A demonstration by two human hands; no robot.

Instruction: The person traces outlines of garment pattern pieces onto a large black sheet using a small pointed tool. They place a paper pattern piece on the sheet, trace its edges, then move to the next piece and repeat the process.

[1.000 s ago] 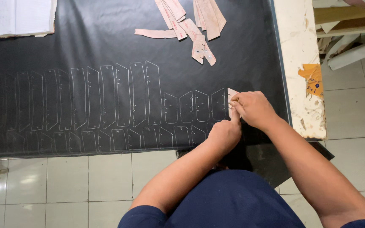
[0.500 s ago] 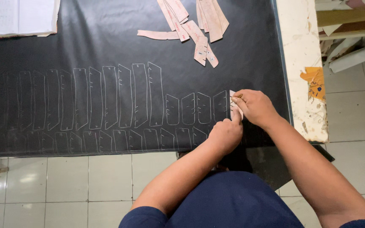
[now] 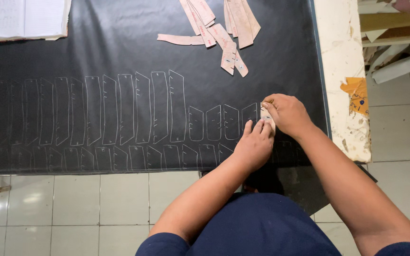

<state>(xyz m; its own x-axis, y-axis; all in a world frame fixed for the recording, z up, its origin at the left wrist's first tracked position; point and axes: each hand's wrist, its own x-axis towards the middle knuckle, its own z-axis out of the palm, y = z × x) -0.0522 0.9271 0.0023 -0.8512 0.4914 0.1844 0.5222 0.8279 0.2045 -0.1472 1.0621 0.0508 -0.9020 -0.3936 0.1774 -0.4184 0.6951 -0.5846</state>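
Observation:
A black leather sheet (image 3: 119, 52) covers the table, with rows of white traced outlines (image 3: 119, 116) drawn across it. At the right end of the upper row lies a small pale cardboard template (image 3: 267, 117). My left hand (image 3: 255, 144) presses its fingertips down on the template's lower part. My right hand (image 3: 286, 114) rests just right of it, fingers curled and pinched at the template's top left edge. Whatever those fingers pinch is hidden.
A pile of pink cardboard templates (image 3: 224, 28) lies at the far middle of the sheet. An open notebook (image 3: 27, 19) sits at the far left. A worn white table edge (image 3: 342, 80) with an orange scrap (image 3: 357, 95) runs along the right. Tiled floor (image 3: 72, 208) lies below.
Both hands stay on the template at the row's right end. My right hand has shifted slightly along the template's edge, and the left fingertips moved a little closer to it.

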